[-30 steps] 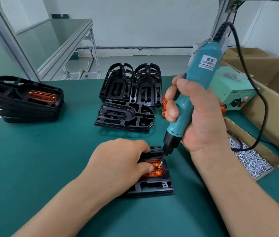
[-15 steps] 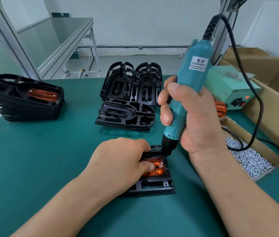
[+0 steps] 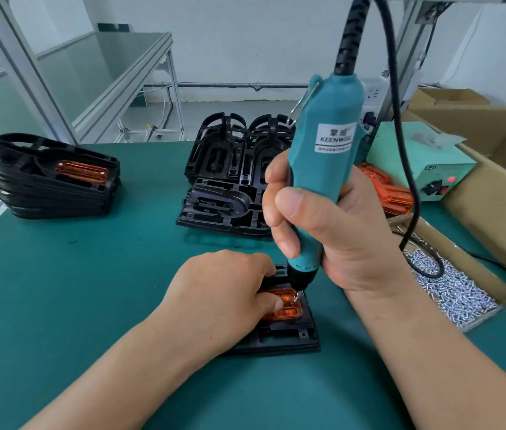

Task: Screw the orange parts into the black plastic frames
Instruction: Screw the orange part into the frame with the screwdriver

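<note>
A black plastic frame point(image 3: 286, 336) lies flat on the green mat near me, with an orange part point(image 3: 286, 308) seated in it. My left hand point(image 3: 217, 299) covers the frame's left side, thumb pressing the orange part; what its fingers do is hidden. My right hand point(image 3: 335, 231) grips a teal electric screwdriver point(image 3: 326, 169), held nearly upright. Its black tip point(image 3: 300, 282) touches a screw at the orange part's upper right corner.
A stack of frames topped by one with an orange part point(image 3: 53, 178) sits far left. Bare black frames point(image 3: 230, 181) stand behind the work. Loose orange parts point(image 3: 391, 190), a green power box point(image 3: 422, 159), a screw box point(image 3: 453, 287) and cardboard cartons point(image 3: 500, 187) fill the right.
The screwdriver has swung from a rightward tilt to nearly upright, and its tip has come down onto the orange part's corner. My left hand has stayed on the frame.
</note>
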`<state>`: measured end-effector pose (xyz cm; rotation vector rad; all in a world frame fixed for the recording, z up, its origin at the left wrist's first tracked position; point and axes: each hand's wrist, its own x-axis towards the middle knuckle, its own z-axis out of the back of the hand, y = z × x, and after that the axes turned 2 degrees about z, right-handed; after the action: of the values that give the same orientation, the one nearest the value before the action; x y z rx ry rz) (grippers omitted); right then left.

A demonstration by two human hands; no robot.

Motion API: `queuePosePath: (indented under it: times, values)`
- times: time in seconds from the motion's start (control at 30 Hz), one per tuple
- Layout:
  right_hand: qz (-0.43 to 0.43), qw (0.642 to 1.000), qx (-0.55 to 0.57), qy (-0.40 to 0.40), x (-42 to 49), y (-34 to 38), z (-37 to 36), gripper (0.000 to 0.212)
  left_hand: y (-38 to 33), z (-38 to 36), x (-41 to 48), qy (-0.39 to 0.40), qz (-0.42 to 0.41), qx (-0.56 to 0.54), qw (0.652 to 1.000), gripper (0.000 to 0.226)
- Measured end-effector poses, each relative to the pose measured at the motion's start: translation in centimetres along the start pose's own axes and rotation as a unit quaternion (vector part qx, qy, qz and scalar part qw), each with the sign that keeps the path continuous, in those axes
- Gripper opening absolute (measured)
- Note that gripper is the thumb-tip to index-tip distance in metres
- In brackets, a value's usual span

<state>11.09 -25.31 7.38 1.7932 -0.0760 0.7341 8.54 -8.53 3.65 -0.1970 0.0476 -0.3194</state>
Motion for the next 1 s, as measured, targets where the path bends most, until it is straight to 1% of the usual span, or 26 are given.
queuePosePath:
  times: [0.2,0.33,0.53,0.57,0.67,0.77,0.87,0.93,1.0]
  values:
    - [-0.014,1.000,0.001,-0.004,0.1,-0.2,0.1,0.008,-0.1,-0.2,0.1,0.002,0.003,0.007,1.000,0.039]
    - [-0.010,1.000,0.016,0.024,-0.1,-0.4,-0.1,0.011,-0.1,0.0,0.0,0.001,-0.002,0.016,1.000,0.039]
    - [0.002,0.999,0.014,0.041,-0.3,-0.5,0.5,0.014,-0.2,0.1,0.0,0.008,0.001,0.029,1.000,0.038]
    - [0.006,0.999,0.021,0.045,-0.3,-0.5,0.5,0.016,-0.3,0.2,-0.1,0.010,0.002,0.031,0.999,0.037]
    - [0.027,0.998,0.047,0.041,-0.3,-0.3,0.6,0.031,-0.4,0.2,-0.1,0.006,-0.001,0.026,1.000,0.036]
    - [0.070,0.995,0.065,0.007,-0.1,0.3,1.0,0.031,-0.3,0.3,-0.2,-0.011,-0.006,0.011,1.000,0.038]
    - [0.088,0.990,0.073,-0.081,0.2,0.6,1.6,0.027,0.1,0.0,-0.3,-0.041,-0.021,-0.031,0.998,0.042]
    - [0.081,0.983,0.086,-0.139,0.4,0.4,1.9,0.013,0.6,0.4,-0.3,-0.057,-0.026,-0.114,0.992,0.040]
    - [0.068,0.975,0.110,-0.181,0.5,0.3,2.1,0.010,1.1,1.2,-0.1,-0.061,-0.018,-0.239,0.969,0.028]
